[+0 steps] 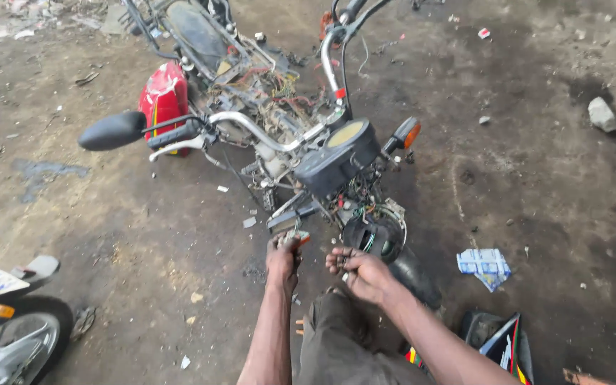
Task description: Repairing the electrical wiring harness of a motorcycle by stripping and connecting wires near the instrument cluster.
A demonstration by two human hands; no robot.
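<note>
A stripped motorcycle [265, 121] stands in front of me with its wiring exposed, its dark instrument cluster [336, 153] facing me and its headlight shell [376, 235] hanging open below. My left hand [283, 257] is closed around a small connector with orange and pale wires near the fork. My right hand [358, 274] pinches thin dark wires just below the headlight shell. Both forearms reach forward over my knee.
A red fuel tank [163, 96] and a black mirror [112, 130] are at the left. Another bike's rear wheel [16, 342] is at the lower left. Crumpled blue-white paper [485, 265], a stone [602, 114] and a black panel [504, 342] lie on the oily dirt ground.
</note>
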